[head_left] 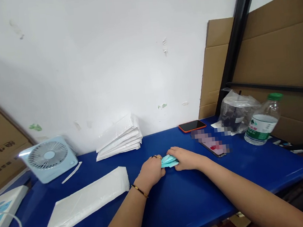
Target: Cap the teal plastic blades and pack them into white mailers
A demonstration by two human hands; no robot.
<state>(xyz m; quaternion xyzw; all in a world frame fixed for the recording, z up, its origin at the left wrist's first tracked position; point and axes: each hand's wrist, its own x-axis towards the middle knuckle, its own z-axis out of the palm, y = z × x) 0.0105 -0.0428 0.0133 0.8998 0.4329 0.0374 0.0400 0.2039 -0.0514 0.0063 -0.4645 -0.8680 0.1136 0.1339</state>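
Observation:
A small light blue bundle, cloth or soft plastic, lies on the blue table between my two hands. My left hand is closed on its left end; it wears rings and a thin bracelet at the wrist. My right hand is closed over its right end, fingers curled down on it. Most of the bundle is hidden under my fingers.
A white padded mailer lies flat at front left, a stack of several mailers leans on the wall. A small blue fan, a white device with a cable, two phones, a bagged dark item, a water bottle and cardboard surround them.

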